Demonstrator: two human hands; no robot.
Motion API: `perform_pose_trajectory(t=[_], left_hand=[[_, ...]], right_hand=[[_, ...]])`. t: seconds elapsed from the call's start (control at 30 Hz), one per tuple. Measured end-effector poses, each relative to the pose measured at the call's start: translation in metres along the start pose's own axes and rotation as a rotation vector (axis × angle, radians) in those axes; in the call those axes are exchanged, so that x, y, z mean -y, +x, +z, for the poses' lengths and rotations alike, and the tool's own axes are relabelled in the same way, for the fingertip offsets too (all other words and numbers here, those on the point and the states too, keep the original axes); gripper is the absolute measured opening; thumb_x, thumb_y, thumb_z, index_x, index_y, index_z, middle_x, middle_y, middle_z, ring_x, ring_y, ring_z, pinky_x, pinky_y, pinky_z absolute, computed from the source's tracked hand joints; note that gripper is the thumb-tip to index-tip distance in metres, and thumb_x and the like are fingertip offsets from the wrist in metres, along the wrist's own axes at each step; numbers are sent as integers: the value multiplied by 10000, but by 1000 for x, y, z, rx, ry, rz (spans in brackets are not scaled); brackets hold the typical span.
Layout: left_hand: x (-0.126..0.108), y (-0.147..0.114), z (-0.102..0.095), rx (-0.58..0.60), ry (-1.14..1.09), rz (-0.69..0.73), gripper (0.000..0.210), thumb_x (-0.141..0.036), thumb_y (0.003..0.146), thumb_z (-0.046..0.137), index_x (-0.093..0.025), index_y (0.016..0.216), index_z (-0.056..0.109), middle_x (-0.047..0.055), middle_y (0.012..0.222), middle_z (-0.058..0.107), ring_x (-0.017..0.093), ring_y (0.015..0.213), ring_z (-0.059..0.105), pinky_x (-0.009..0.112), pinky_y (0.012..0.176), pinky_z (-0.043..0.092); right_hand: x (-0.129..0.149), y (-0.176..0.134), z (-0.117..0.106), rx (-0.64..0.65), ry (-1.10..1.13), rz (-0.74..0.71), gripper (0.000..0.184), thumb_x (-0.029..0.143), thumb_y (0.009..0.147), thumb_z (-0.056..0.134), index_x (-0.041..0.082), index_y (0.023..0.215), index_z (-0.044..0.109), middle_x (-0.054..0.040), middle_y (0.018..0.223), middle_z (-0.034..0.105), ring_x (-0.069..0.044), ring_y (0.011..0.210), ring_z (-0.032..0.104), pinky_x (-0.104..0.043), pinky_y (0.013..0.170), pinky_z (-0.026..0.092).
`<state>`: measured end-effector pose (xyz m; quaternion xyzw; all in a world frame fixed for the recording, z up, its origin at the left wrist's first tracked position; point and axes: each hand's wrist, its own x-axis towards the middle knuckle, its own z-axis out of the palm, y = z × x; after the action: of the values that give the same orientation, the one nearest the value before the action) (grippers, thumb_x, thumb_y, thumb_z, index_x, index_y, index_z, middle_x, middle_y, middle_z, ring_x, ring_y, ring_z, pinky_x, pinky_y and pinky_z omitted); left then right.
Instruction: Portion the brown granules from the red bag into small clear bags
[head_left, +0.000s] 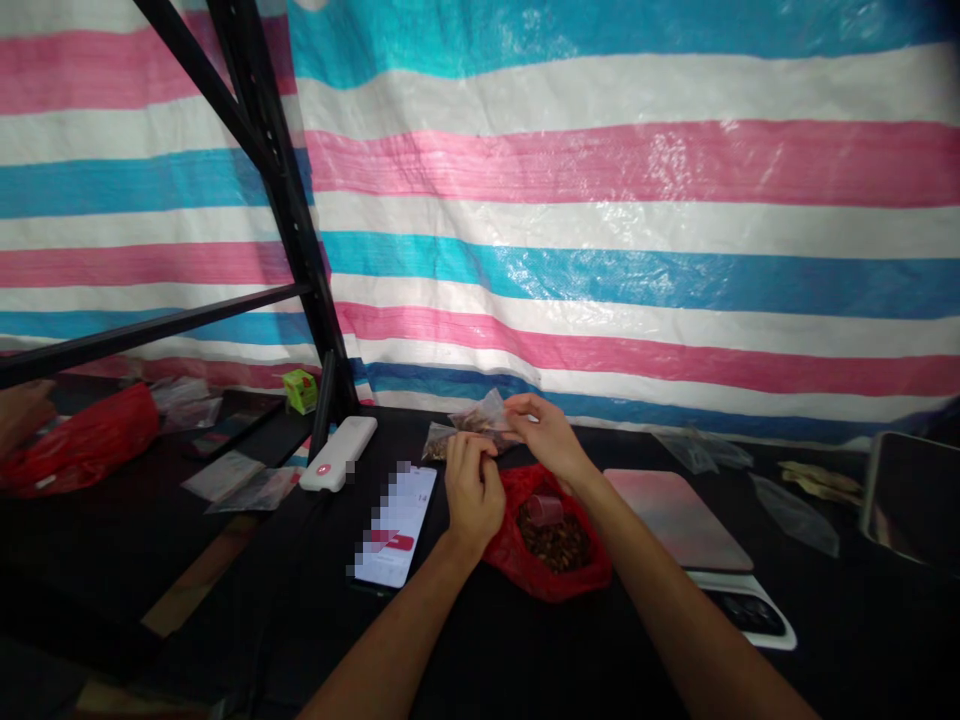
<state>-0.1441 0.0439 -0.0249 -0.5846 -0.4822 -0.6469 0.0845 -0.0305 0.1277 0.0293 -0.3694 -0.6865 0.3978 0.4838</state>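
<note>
Two small clear plastic bags with brown bits inside lie close together at the back of the black table: one small plastic bag (480, 415) between my hands, another bag (436, 443) just left of my fingers. My right hand (546, 432) pinches the right edge of the first one. Curled against its near side, my left hand (474, 492) has its fingers closed on the plastic; the fingertips are partly hidden. Below my hands sits an open red plastic bag (540, 585) of brown dried pieces (559, 545). A small clear cup (544, 511) rests on these pieces.
A lit phone (397, 530) and a white power bank (339, 455) lie left; a kitchen scale (675, 515) stands right. Empty clear bags (701, 450) are at the back right. A black metal frame (281, 200) rises left, with another person's hand (22, 410) and a red bag (97, 440) beyond.
</note>
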Motion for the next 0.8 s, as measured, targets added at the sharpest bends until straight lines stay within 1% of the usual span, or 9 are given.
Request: perform_pose_trajectory(t=[0.1, 0.2, 0.3, 0.37, 0.43, 0.5, 0.57, 0.67, 0.8], left_hand=[[1, -2, 3, 68, -31, -1, 234, -2, 887, 439, -211, 833, 529, 35, 866, 568, 210, 901, 536, 338, 808, 419], [1, -4, 5, 129, -75, -2, 235, 8, 853, 458, -209, 828, 545, 39, 868, 568, 211, 905, 542, 337, 794, 421], [1, -5, 6, 181, -110, -20, 249, 22, 835, 458, -209, 796, 542, 37, 851, 560, 205, 890, 548, 337, 789, 426], [0, -4, 6, 199, -131, -30, 257, 26, 839, 452, -208, 772, 535, 34, 840, 553, 196, 870, 548, 330, 779, 426], [0, -4, 6, 220, -151, -32, 263, 25, 845, 444, -207, 759, 531, 28, 828, 545, 184, 842, 549, 318, 757, 422], [0, -4, 6, 254, -165, -28, 264, 21, 853, 439, -206, 755, 531, 22, 816, 538, 172, 817, 550, 307, 735, 414], [0, -4, 7, 286, -177, -30, 260, 13, 859, 438, -205, 755, 535, 17, 810, 533, 163, 796, 550, 300, 720, 408], [0, -5, 7, 286, -188, -45, 252, -5, 869, 442, -204, 749, 539, 14, 806, 531, 159, 778, 546, 298, 715, 405], [0, -5, 6, 272, -181, -71, 250, -17, 870, 443, -207, 745, 547, 11, 804, 542, 161, 777, 556, 301, 728, 419]], right_hand=[[-10, 3, 4, 19, -117, 5, 117, 198, 757, 658, 198, 853, 724, -47, 786, 761, -226, 738, 735, -421, 774, 632], [-9, -5, -17, -85, -233, -35, 183, 215, 785, 619, 203, 915, 747, -89, 955, 783, -259, 899, 731, -489, 949, 567], [-7, -12, -68, -202, -348, -76, 229, 293, 849, 582, 217, 971, 760, -97, 1044, 777, -279, 1013, 708, -496, 1040, 502], [-13, -14, -113, -313, -622, -105, 273, 316, 878, 553, 228, 1023, 768, -97, 1074, 784, -277, 1008, 721, -449, 999, 526], [-25, -16, -159, -367, -895, 0, 313, 326, 894, 535, 233, 1083, 767, -111, 1126, 781, -289, 1024, 733, -427, 959, 543], [-42, -22, -198, -377, -995, 97, 357, 320, 884, 530, 206, 1124, 769, -153, 1114, 780, -346, 997, 738, -487, 899, 555], [-60, -30, -225, -343, -1059, 173, 374, 368, 870, 552, 212, 1114, 790, -162, 1046, 789, -391, 952, 737, -542, 839, 559], [-84, -40, -243, -212, -1143, 168, 342, 485, 871, 600, 263, 991, 829, -138, 1171, 776, -411, 1098, 697, -587, 954, 521], [-100, -45, -248, -198, -1195, 123, 378, 523, 900, 577, 250, 897, 838, -185, 1228, 750, -473, 1218, 626, -708, 1003, 445]])
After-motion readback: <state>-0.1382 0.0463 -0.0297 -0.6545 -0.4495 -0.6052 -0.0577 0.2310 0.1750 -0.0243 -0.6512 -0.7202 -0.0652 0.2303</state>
